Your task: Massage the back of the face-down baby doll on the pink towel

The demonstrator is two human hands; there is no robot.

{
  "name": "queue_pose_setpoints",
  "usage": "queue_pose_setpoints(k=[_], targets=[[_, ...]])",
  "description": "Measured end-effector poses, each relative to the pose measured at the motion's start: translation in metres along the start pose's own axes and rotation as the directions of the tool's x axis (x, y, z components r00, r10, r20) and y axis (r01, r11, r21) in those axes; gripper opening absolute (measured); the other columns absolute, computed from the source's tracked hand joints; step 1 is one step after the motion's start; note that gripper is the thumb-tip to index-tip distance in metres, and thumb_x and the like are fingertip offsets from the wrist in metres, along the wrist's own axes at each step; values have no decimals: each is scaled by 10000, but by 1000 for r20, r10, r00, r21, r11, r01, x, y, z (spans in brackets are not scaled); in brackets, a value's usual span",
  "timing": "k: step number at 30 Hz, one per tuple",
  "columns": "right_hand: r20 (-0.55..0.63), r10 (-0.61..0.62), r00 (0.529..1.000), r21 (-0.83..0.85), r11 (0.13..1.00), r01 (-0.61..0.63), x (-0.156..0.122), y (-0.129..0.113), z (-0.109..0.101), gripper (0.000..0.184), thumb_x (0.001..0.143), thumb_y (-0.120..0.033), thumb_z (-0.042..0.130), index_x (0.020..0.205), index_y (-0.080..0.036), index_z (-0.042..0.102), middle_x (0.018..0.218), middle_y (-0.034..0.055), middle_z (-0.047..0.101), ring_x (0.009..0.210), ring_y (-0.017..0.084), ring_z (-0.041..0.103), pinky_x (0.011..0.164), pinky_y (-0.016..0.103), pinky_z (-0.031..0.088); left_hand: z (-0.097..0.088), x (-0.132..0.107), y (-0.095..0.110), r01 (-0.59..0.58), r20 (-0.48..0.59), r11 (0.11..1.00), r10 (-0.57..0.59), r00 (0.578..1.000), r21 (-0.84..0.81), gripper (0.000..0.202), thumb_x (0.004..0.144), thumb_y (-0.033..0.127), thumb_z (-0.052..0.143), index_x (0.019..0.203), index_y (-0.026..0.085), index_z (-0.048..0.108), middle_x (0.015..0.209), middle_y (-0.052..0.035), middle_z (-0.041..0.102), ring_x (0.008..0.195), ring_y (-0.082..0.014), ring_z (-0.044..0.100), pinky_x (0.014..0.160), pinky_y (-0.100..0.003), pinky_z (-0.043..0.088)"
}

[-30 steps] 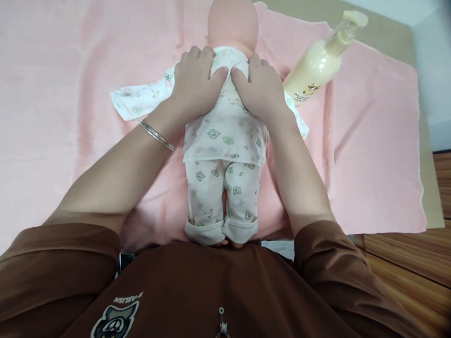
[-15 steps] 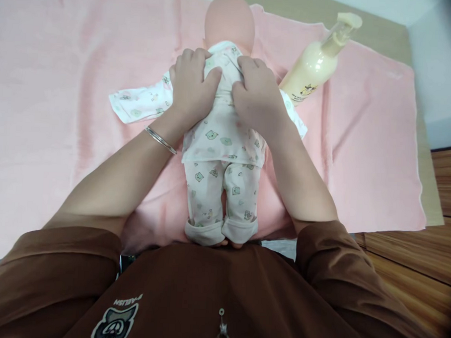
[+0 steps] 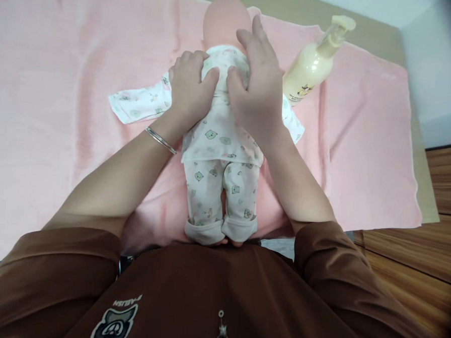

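A baby doll [image 3: 221,143] in a white printed shirt and trousers lies along the middle of a pink towel [image 3: 44,79], its bald head away from me. My left hand [image 3: 190,89] is curled on the doll's left shoulder, its fingers pinching the shirt near the collar. My right hand [image 3: 256,87] rests on the right shoulder with its fingers stretched out and raised toward the head. A thin bangle circles my left wrist. The doll's empty left sleeve lies flat on the towel.
A cream pump bottle [image 3: 314,62] lies on the towel just right of my right hand. The towel covers a table [image 3: 422,164] whose right edge meets a wooden floor [image 3: 413,264]. My brown shirt fills the bottom of the view.
My right hand has lifted and uncurled, its fingers now reaching up beside the doll's head. My left hand has stayed curled on the shirt near the collar.
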State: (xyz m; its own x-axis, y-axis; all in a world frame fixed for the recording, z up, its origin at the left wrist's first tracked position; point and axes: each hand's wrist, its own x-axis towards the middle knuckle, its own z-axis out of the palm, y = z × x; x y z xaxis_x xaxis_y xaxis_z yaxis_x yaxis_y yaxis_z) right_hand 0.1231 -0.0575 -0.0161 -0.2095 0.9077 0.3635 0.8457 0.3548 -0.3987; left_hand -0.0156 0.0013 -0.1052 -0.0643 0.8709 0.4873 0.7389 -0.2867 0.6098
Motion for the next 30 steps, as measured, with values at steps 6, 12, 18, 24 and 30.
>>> queue_pose_setpoints(k=[6,12,18,24,30], targets=[[49,-48,998,-76,996,51,-7,3,10,408,911,-247,357,1292,-174,483,1440,85,411,1368,229,338,1163,411,291,0,-2,1,-2,-9,1000,2,1000,27,199,933,102,553,1093,220,544,1005,14,509,1008,-138,400,967,-339,236],[6,-34,999,-48,998,35,-6,5,4,463,924,-232,328,1385,-207,371,1542,8,241,1447,139,173,1208,336,240,1,-1,2,-24,-56,999,26,998,45,231,925,66,546,1090,228,546,997,20,521,1004,-146,422,972,-358,244],[28,-6,1000,-127,992,10,-7,8,13,519,932,-324,320,1443,-232,303,1509,-23,308,1445,212,166,1204,384,208,3,-2,2,-6,-58,999,9,998,48,222,915,86,552,1090,224,549,1013,13,529,1034,-153,433,981,-383,237],[82,-22,996,-23,999,24,-3,12,9,506,954,-408,306,1428,-236,344,1553,-44,215,1462,218,88,1215,419,142,-26,1,11,-37,197,993,14,980,110,310,980,350,357,1234,274,516,1145,-65,525,1091,-277,412,949,-499,223],[253,-3,967,167,985,-41,-8,10,-4,431,928,-443,349,1336,-319,411,1489,-57,340,1416,270,200,1181,525,166,-54,6,25,-28,375,997,53,926,-72,241,849,439,514,1005,278,604,1088,-100,545,1092,-349,425,960,-518,317]])
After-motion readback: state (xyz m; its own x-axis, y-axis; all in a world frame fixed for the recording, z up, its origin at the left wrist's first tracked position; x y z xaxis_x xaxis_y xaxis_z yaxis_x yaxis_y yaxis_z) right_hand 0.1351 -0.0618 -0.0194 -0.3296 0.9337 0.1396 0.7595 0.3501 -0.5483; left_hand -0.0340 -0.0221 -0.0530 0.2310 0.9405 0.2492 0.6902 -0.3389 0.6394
